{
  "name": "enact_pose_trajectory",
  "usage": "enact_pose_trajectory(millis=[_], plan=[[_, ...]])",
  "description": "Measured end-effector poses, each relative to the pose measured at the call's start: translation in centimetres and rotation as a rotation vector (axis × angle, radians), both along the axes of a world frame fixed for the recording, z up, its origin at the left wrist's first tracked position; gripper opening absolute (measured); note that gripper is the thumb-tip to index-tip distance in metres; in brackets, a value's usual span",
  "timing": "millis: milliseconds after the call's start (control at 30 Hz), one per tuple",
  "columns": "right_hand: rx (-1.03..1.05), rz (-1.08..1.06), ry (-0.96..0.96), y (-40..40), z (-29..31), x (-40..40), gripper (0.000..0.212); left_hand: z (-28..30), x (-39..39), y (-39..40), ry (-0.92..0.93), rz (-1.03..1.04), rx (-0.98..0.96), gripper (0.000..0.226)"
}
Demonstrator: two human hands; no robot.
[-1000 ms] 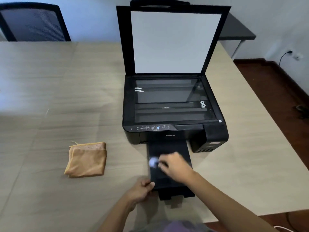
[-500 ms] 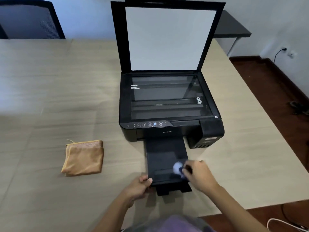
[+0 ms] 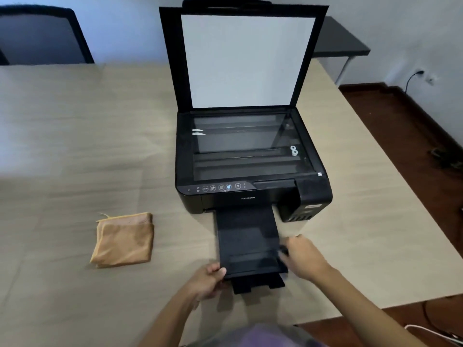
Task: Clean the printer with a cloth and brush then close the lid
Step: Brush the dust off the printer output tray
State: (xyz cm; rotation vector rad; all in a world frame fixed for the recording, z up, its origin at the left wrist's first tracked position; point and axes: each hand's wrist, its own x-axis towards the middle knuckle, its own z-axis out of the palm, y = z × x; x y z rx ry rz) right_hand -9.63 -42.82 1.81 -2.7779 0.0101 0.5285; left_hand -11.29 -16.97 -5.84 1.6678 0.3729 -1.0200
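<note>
A black printer [image 3: 250, 196] stands on the table with its lid [image 3: 248, 61] raised upright, so the scanner glass [image 3: 240, 146] lies bare. Its output tray [image 3: 248, 236] is pulled out toward me. My left hand [image 3: 206, 281] grips the tray's front left corner. At the tray's right edge, my right hand [image 3: 304, 259] curls around a small brush [image 3: 283, 249]; only a dark bit of it shows and the bristles are hidden. A folded orange cloth [image 3: 124, 240] lies on the table, left of the tray and apart from both hands.
The wooden table [image 3: 75, 146] ends just right of the printer, with dark floor beyond it. A black chair [image 3: 42, 33] stands at the far left. Behind the lid is a dark side table [image 3: 343, 41]. A cable hangs from a wall socket [image 3: 421, 72].
My right hand has swept the brush across the tray from its left-middle to its right edge. The left hand has stayed on the front left corner.
</note>
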Motion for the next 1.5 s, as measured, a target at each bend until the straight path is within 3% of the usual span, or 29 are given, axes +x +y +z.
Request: enact_pose_trajectory(millis=[67,200,333,367,467,500,533,633,667,767,833,933,1000,1167,1267,1367,1500], plan=[[0.06,0.156,0.114,2.0,0.0,-1.2,0.018,0.1,-0.1,0.2,-0.007,0.005,-0.003,0.022],[0.184,-0.241,-0.171,0.4,-0.5,0.3,0.014,0.1,0.2,-0.3,-0.017,0.029,-0.002,0.024],[0.279,0.158,0.073,3.9,-0.2,0.2,0.016,-0.4,0.0,-0.3,-0.046,0.018,-0.006,0.027],[0.248,0.158,0.055,3.9,-0.2,0.9,0.016,-0.4,0.0,-0.2,-0.056,0.011,-0.006,0.028],[0.169,-0.238,-0.257,1.6,-0.5,5.2,0.016,0.4,0.3,-0.4,-0.037,0.012,-0.008,0.027],[0.139,-0.3,-0.291,1.6,-0.7,5.7,0.016,0.3,0.1,-0.4,-0.024,0.015,-0.014,0.024],[0.12,-0.222,-0.292,2.2,-0.6,5.8,0.016,0.3,0.1,-0.3,-0.018,0.021,-0.015,0.022],[0.202,0.2,-0.011,5.6,-0.5,3.2,0.021,0.0,0.0,-0.2,-0.039,0.031,-0.023,0.022],[0.184,0.225,0.024,5.4,-0.4,2.6,0.022,0.2,0.1,-0.3,-0.045,0.028,-0.018,0.023],[-0.042,-0.154,-0.079,1.5,0.1,3.4,0.024,0.6,0.3,-0.3,-0.017,-0.002,-0.024,0.022],[-0.122,-0.206,-0.008,0.7,0.0,2.8,0.024,0.4,0.2,-0.1,-0.004,0.018,-0.022,0.022],[0.193,0.066,0.152,5.9,0.3,-0.5,0.023,0.5,-0.1,-0.2,-0.027,0.035,-0.014,0.021],[0.327,0.065,0.202,7.3,0.4,-2.1,0.022,0.7,0.1,-0.5,-0.045,0.064,-0.029,0.026],[-0.071,-0.17,0.138,0.6,-0.5,-0.7,0.02,1.4,-0.5,-0.6,-0.003,0.056,-0.006,0.021],[-0.016,-0.005,0.106,2.5,-0.5,-1.1,0.023,1.6,-0.2,-0.6,0.002,0.064,0.025,0.019],[0.169,0.11,0.17,4.5,-0.2,-1.7,0.023,2.0,-0.4,-1.1,0.008,0.086,0.009,0.021],[-0.177,0.042,0.189,0.4,1.4,-0.2,0.02,2.5,-0.7,-1.2,0.007,0.1,0.01,0.017]])
